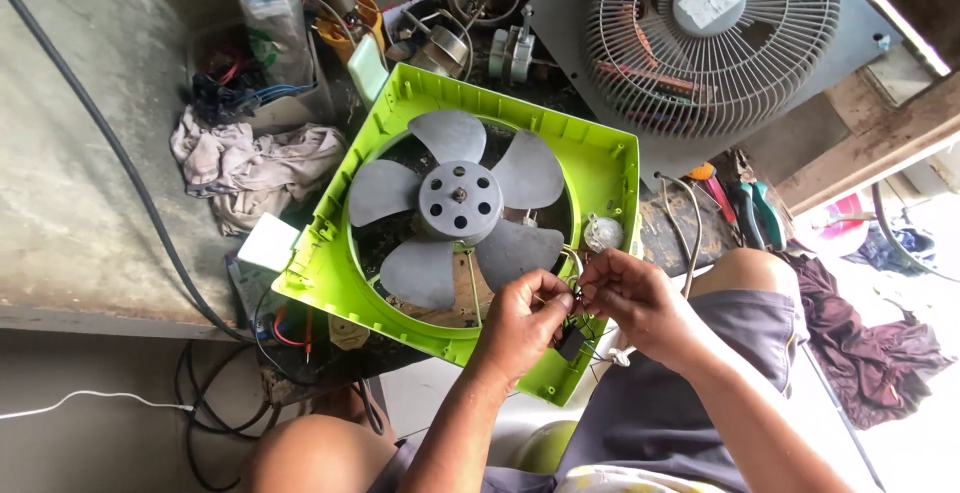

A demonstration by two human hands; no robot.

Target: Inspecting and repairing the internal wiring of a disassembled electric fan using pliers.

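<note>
Lower centre of the frame: the left hand (528,315) and right hand (628,298) meet fingertip to fingertip, both pinched on thin wires (572,298) at the lower right corner of a lime-green fan housing (600,168). A small dark part hangs just below the hands; what it is cannot be told. The housing lies tilted across the middle of the frame, directly above and left of the hands, with a grey five-bladed fan (458,205) in its round opening. A small white motor (603,233) sits at the housing's right edge, just above the right hand. Left of the housing: a crumpled rag (245,168) and a black cable (110,143). Upper right: a grey grille (715,38).
</note>
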